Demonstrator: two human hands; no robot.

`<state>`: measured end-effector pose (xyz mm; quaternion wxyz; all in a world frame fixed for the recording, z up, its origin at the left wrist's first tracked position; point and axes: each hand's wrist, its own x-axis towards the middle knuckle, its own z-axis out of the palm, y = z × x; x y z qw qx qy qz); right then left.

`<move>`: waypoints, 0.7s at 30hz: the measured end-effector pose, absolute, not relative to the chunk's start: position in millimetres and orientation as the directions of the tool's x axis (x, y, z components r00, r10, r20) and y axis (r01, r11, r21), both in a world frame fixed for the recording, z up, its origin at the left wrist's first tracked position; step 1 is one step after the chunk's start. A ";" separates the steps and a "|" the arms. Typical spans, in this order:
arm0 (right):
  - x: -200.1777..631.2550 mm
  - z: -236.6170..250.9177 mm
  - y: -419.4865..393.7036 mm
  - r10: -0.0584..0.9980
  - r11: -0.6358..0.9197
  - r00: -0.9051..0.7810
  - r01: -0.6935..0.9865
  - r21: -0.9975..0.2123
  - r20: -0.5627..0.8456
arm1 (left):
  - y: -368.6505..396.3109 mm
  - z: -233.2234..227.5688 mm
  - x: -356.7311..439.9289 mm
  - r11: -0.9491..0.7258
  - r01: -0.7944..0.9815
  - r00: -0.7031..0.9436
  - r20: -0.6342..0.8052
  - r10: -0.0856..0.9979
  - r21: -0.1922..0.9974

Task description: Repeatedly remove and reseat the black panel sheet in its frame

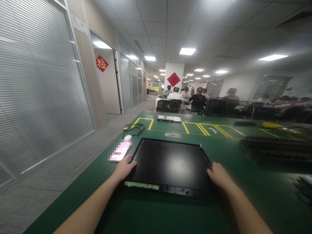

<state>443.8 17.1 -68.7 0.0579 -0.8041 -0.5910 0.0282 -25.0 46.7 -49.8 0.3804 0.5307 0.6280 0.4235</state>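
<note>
Two hands, left point(124, 168) and right point(218, 174), each gripped one flat black rectangular panel point(170, 164) on the green table point(243, 182); one phone point(120, 152) lay left.

Bare counter point(151, 214) lies open before the panel point(170, 164); a phone point(120, 152) crowds its left edge; dark trays point(275, 148) block the right; cables point(133, 129) lie beyond.
</note>
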 end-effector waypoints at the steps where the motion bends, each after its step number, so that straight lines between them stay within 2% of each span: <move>1: 442.3 -68.7 17.2 0.954 -0.295 0.300 0.947 -0.125 0.025 | 45.8 -48.9 -24.7 0.082 0.343 -0.149 -0.032 0.988 0.936; 16: 442.8 -71.9 21.0 0.946 -0.314 0.322 0.940 -0.136 0.038 | 41.6 -42.6 -21.1 0.047 0.358 -0.168 0.014 0.986 0.933; 21: 449.6 -75.7 20.3 0.938 -0.314 0.338 0.922 -0.228 0.073 | 35.3 -33.1 -17.9 0.102 0.267 -0.202 -0.047 0.978 0.958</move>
